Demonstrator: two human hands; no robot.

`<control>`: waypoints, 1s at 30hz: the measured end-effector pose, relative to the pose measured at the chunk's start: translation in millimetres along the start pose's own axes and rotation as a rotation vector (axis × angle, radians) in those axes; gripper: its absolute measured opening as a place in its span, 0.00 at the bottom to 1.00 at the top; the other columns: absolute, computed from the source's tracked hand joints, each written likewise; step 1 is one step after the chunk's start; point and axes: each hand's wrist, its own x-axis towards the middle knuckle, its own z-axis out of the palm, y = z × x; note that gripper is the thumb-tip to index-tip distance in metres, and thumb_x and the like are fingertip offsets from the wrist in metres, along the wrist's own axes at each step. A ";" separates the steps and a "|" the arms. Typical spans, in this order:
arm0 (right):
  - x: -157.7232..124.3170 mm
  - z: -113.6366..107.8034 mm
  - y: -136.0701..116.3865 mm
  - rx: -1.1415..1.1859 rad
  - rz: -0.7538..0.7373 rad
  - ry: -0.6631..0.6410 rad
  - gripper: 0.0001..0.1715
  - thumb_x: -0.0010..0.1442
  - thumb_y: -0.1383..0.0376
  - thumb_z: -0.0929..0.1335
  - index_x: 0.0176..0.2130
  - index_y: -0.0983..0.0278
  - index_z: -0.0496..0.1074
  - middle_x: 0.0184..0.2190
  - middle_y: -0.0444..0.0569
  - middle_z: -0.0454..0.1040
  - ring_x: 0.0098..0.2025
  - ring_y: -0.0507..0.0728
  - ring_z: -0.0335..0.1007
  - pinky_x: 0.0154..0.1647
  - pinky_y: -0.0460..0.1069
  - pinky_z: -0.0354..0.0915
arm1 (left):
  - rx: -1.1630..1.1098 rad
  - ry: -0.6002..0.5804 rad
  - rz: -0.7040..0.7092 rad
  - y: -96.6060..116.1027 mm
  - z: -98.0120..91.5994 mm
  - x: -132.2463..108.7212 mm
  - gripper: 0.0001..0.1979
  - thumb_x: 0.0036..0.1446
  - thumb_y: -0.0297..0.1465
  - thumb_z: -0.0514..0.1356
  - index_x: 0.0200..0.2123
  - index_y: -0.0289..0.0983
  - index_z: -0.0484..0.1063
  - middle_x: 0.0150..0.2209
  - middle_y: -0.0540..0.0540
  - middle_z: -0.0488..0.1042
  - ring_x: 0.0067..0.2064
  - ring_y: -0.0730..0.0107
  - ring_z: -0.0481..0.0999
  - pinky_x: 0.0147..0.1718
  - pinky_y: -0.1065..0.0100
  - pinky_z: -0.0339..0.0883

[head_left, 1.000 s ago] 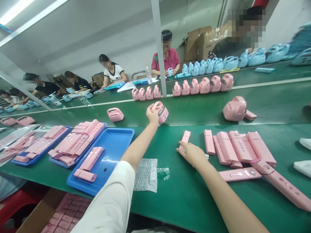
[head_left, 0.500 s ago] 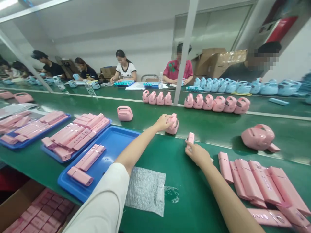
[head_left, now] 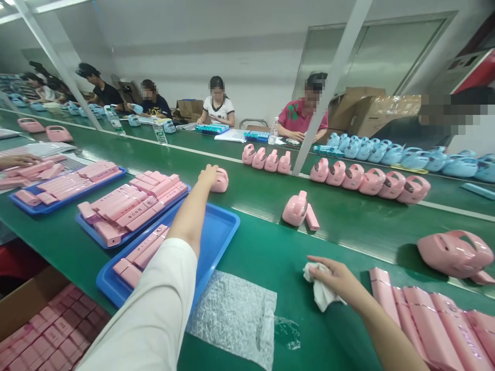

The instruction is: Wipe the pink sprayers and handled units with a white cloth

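My left hand reaches across the blue tray, its fingers closed on the left side of a pink plastic housing with a handle. In my right hand, low over the green bench, is a crumpled white cloth. Ahead of that hand stands another pink handled housing, with a small pink bar-shaped piece leaning close beside it. Long pink bar-shaped pieces lie in a group to the right of my right forearm.
Below my left arm is a blue tray with a few pink bars. A bubble-wrap sheet lies in front. Pink housings line the far strip beside an upright post. Several people sit opposite; another person's hand is at far left.
My left hand has left one pink housing and moved left to another. The small pink bar from my right hand now rests beside the first housing; my right hand has drawn back with the cloth.
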 end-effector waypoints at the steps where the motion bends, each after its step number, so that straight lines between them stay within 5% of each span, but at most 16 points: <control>1: -11.1 -1.7 8.4 0.188 0.011 -0.060 0.32 0.52 0.51 0.69 0.53 0.66 0.71 0.38 0.52 0.78 0.38 0.60 0.75 0.39 0.52 0.70 | 0.027 -0.024 -0.009 -1.9 -2.8 0.5 0.19 0.61 0.36 0.58 0.52 0.35 0.66 0.51 0.41 0.69 0.49 0.63 0.72 0.47 0.55 0.69; 4: -34.2 -8.7 32.1 0.682 0.064 -0.092 0.40 0.46 0.51 0.74 0.55 0.62 0.69 0.41 0.52 0.78 0.34 0.58 0.75 0.33 0.51 0.71 | 0.144 -0.127 0.004 4.3 -9.9 -2.1 0.18 0.61 0.35 0.57 0.53 0.34 0.65 0.52 0.40 0.68 0.49 0.63 0.72 0.46 0.55 0.70; 10: -33.6 -4.6 44.3 1.246 -0.002 0.289 0.23 0.36 0.64 0.76 0.36 0.57 0.75 0.34 0.41 0.79 0.33 0.53 0.76 0.32 0.44 0.73 | 0.297 -0.378 0.246 62.5 -21.7 -42.9 0.06 0.56 0.26 0.59 0.38 0.33 0.72 0.47 0.44 0.70 0.47 0.63 0.72 0.48 0.59 0.67; 15: -27.3 11.6 16.4 1.317 0.078 0.214 0.11 0.43 0.68 0.72 0.32 0.61 0.74 0.29 0.43 0.78 0.27 0.52 0.75 0.29 0.44 0.74 | 0.246 -0.587 0.547 123.7 -21.6 -119.9 0.11 0.50 0.20 0.54 0.35 0.37 0.72 0.49 0.47 0.68 0.51 0.67 0.69 0.51 0.66 0.63; 19: -28.6 17.6 6.1 1.397 0.095 0.262 0.06 0.55 0.66 0.66 0.32 0.61 0.74 0.30 0.42 0.78 0.31 0.50 0.76 0.34 0.44 0.74 | 0.116 -0.807 0.816 146.5 -15.4 -195.4 0.09 0.53 0.23 0.52 0.34 0.37 0.72 0.48 0.43 0.70 0.49 0.66 0.71 0.47 0.66 0.66; 24: -37.8 16.2 14.7 1.444 0.139 0.257 0.10 0.56 0.70 0.64 0.36 0.63 0.74 0.32 0.47 0.79 0.35 0.55 0.76 0.35 0.50 0.75 | 0.131 -0.925 0.683 150.5 -18.6 -267.7 0.10 0.58 0.29 0.53 0.37 0.42 0.75 0.53 0.48 0.71 0.49 0.65 0.73 0.45 0.65 0.70; 30: -51.6 -12.0 5.6 1.529 0.167 0.407 0.15 0.57 0.78 0.63 0.41 0.66 0.72 0.40 0.45 0.79 0.40 0.50 0.76 0.46 0.49 0.70 | -0.070 -0.947 0.675 145.9 -26.5 -286.1 0.17 0.62 0.26 0.50 0.47 0.43 0.74 0.59 0.45 0.68 0.62 0.63 0.64 0.57 0.59 0.64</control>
